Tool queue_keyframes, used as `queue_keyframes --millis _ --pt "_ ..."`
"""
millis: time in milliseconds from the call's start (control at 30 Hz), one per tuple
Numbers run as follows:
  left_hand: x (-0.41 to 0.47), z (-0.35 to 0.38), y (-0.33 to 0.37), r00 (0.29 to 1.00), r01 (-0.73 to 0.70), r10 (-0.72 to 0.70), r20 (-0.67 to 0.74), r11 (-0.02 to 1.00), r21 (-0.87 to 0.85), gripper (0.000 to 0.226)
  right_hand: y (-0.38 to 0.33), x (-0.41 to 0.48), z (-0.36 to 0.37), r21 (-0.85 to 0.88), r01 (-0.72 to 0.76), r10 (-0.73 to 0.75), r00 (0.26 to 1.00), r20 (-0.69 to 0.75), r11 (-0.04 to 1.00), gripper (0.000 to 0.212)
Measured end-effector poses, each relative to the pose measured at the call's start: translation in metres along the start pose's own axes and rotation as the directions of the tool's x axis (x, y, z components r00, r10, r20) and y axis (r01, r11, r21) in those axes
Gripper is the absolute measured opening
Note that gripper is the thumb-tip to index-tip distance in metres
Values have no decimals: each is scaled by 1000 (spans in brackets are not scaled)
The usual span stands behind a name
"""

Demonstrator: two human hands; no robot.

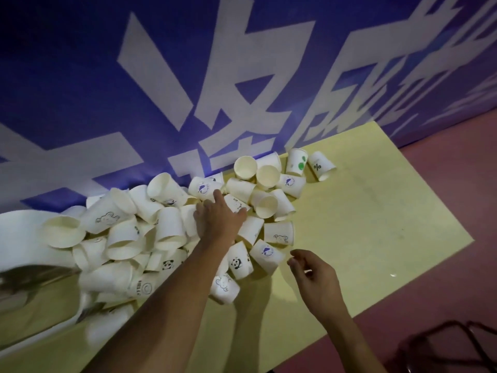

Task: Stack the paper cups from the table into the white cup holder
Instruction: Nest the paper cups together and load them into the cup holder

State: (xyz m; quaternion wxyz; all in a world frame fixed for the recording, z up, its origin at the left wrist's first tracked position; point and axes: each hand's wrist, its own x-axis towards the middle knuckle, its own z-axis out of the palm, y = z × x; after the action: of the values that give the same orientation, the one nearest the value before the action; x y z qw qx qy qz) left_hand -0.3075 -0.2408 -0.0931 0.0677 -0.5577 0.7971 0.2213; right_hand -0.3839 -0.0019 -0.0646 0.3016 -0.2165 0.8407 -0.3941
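Left hand point(219, 220) flat on paper cups point(166, 224), my fingers point(218, 196) straight, cups heaped along table's point(371, 211) far edge against blue banner point(80, 76), my right hand point(314, 281) loosely curled, empty, just beside them

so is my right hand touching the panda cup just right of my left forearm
Apart. The head view shows the right hand well clear of the panda cup, with a purple-logo cup lying between them.
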Motion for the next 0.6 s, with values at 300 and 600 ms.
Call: queue_keyframes --millis 300,600 --pt "5 -2 11 991 132 -135 17 926 -352 78 36 58 -6 -151 -65 71 997 32 986 42" --pt "-47 -46 -17 999 -50 46 -24 713 -700 84 52 137 -8 -510 161 8 950 312 845 102"
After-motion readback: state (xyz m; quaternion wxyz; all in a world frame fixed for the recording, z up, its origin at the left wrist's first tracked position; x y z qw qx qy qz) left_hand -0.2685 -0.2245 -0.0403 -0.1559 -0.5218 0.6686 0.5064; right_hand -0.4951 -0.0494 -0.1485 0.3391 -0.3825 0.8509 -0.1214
